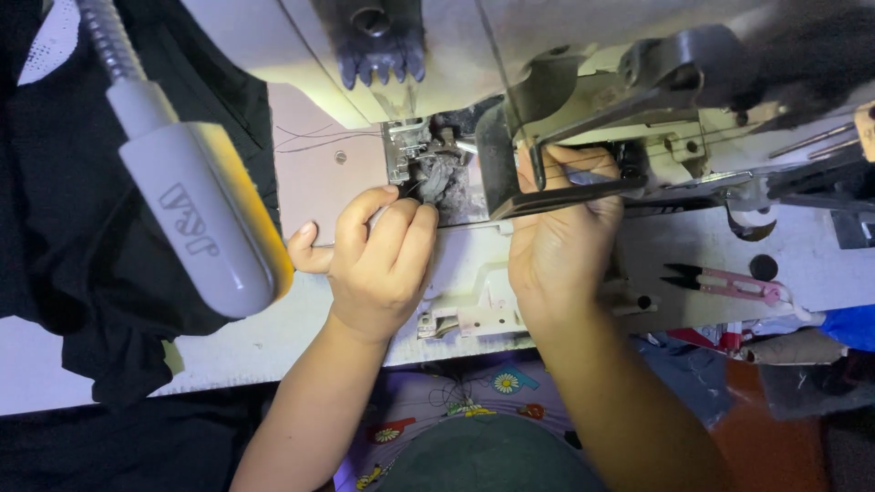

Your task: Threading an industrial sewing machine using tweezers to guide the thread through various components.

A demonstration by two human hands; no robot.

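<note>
I look down on a cream industrial sewing machine (437,55) on a white table (273,337). My left hand (378,260) is curled just in front of the presser-foot area (410,155), pinching a thin dark thread between thumb and fingertips. A clump of grey lint (445,178) sits beside the foot. My right hand (561,237) reaches up under the dark metal guard (547,196) of the machine, fingers bent around a part there; the fingertips are partly hidden, so what they hold is unclear.
A gooseneck lamp (200,219) with a grey and yellow head hangs over the table's left. Black fabric (82,228) is heaped at the left. Pink-handled thread snips (729,282) lie at the right, near a brown roll (793,348).
</note>
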